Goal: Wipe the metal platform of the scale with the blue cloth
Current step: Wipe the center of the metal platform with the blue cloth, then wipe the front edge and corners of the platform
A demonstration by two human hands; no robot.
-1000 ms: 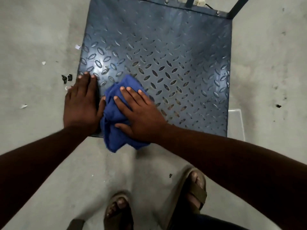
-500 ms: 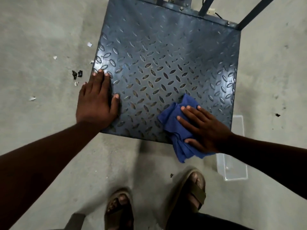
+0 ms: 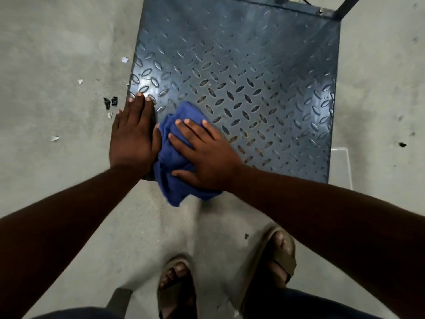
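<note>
The scale's metal platform (image 3: 253, 77) is a dark blue plate with a raised diamond tread, lying flat on the concrete floor. A crumpled blue cloth (image 3: 174, 157) lies on its near left corner and hangs over the front edge. My right hand (image 3: 204, 153) presses flat on the cloth with fingers spread and straight. My left hand (image 3: 133, 134) rests flat on the platform's near left edge, right beside the cloth, fingers straight.
Small white and black scraps (image 3: 110, 102) litter the floor left of the platform. A clear plastic container (image 3: 340, 166) sits at the platform's right front corner. Dark frame posts (image 3: 345, 8) rise at the far right corner. My sandalled feet (image 3: 271, 256) stand just in front.
My right hand has slid the cloth from the platform's near right side back to the near left corner, up against my left hand. My left hand has stayed on the left edge.
</note>
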